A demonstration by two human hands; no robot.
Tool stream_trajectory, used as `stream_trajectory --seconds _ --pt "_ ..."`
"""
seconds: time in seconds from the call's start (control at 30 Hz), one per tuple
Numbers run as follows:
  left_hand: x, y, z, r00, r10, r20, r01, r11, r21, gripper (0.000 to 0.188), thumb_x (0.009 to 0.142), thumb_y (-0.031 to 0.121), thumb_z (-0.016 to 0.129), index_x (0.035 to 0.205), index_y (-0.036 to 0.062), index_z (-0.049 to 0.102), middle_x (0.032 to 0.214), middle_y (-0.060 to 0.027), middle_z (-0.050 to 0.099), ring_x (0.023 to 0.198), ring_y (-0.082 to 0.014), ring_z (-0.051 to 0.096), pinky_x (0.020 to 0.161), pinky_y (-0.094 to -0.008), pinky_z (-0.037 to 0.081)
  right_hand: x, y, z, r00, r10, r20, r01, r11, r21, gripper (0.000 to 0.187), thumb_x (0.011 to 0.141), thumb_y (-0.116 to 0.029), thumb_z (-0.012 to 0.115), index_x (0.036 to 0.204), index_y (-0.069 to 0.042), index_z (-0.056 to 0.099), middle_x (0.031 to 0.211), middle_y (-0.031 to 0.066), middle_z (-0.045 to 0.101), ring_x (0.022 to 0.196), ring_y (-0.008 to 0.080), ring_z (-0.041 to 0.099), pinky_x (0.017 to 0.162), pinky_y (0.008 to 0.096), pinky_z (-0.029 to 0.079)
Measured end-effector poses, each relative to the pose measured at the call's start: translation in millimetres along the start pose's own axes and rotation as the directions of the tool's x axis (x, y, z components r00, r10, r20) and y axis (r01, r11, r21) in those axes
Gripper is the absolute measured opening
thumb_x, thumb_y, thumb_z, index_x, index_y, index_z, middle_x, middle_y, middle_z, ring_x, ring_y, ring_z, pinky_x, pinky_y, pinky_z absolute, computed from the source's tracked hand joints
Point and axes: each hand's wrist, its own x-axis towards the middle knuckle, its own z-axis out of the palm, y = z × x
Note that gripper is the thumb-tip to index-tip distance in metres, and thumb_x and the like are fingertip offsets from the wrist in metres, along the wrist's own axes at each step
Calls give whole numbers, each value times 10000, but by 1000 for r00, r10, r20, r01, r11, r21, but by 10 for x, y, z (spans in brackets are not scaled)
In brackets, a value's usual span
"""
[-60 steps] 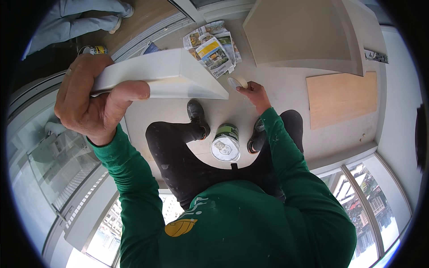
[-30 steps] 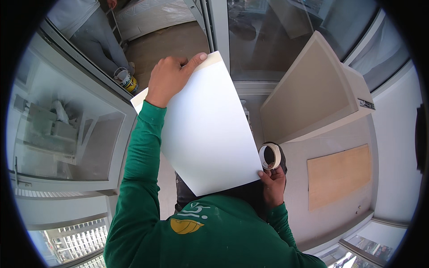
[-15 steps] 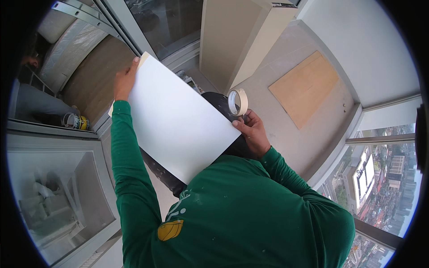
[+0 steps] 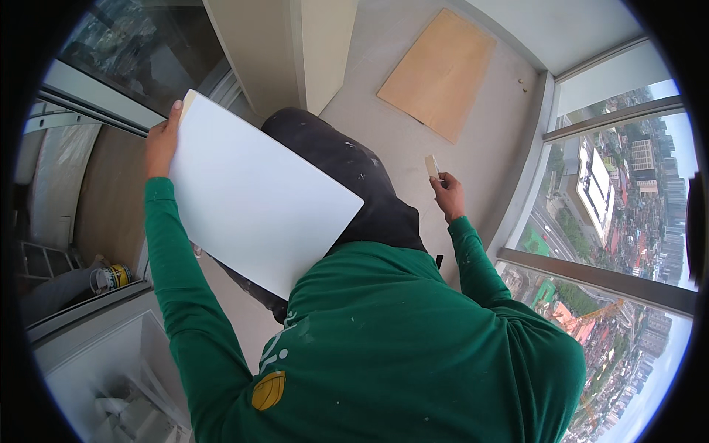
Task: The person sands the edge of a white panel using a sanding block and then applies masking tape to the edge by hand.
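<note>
A white rectangular board (image 4: 258, 192) leans tilted across my lap, one long edge toward my chest. My left hand (image 4: 162, 148) is closed on its far left edge, where a beige strip (image 4: 187, 109) shows, probably tape. Off to the right, apart from the board, my right hand (image 4: 449, 195) pinches a roll of masking tape (image 4: 431, 165), seen nearly edge-on. Dark trousers (image 4: 347, 159) with pale specks cover my legs beneath the board.
A tan rectangular sheet (image 4: 442, 74) lies on the floor ahead. Beyond my knee stands a beige panel-like piece (image 4: 317, 59). Windows (image 4: 591, 199) line the right side. Through the left doorway, a yellow-and-black bucket (image 4: 114, 277) stands beside a person's grey-clad leg (image 4: 63, 292).
My right hand has moved away from the board's right corner, carrying the tape roll outward to the right. My left hand still grips the board. The view has shifted.
</note>
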Motion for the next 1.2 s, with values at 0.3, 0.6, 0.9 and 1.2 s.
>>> stream_trajectory --seconds 0.3,0.6,0.9,1.2 --pt "-92 -694 -366 995 -58 -79 75 970 231 994 882 879 513 910 -81 771 892 -273 742 876 -363 723 846 -466 546 620 316 1430 865 -97 493 273 915 -298 400 870 -396 759 1128 -92 796 1026 206 784 986 393 757 923 472 599" --pt "-491 -675 -626 946 -311 -90 323 926 196 971 910 883 420 959 -6 808 1018 -286 746 1011 -441 707 934 -495 536 1372 -330 2474 683 -182 708 648 597 -472 334 898 -316 744 1155 -108 785 1070 172 785 1016 378 752 939 517 596" --pt "-385 -722 -496 990 -139 -34 143 958 247 862 1047 729 333 1025 5 800 1001 -254 753 998 -446 700 913 -497 547 796 -2704 2312 486 -359 797 185 933 308 416 950 -255 788 1272 -1 718 788 9 655 698 78 573 661 268 520" --pt "-283 -278 -120 980 -25 -196 71 969 235 655 1087 532 416 855 34 773 852 -207 726 859 -394 706 898 -561 497 249 -4982 2767 256 -471 844 213 879 426 573 956 -530 752 1150 8 751 630 -71 422 558 61 389 600 262 433"
